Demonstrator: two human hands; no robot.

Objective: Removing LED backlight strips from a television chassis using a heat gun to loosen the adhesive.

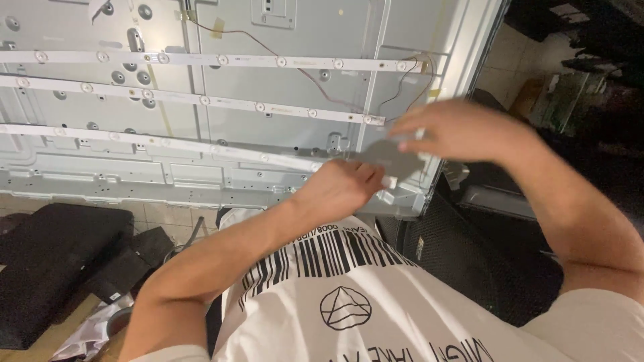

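A large grey metal back panel [282, 127] of a flat screen lies in front of me, crossed by three long white light strips [201, 99] with round lenses. My left hand [339, 188] is closed near the panel's lower right corner, pinching the end of the lowest strip [201, 147] beside a small white connector [390, 182]. My right hand [456, 131], blurred, hovers just above and to the right, fingers bent toward the same strip end; whether it holds anything is unclear. Thin red and black wires [402, 87] run across the panel near it.
A black foam block [54, 268] lies on the floor at lower left, with crumpled plastic [87, 335] below it. A black mesh-covered object [469, 261] sits at right under my arm. Dark clutter [577, 40] fills the far right on a tiled floor.
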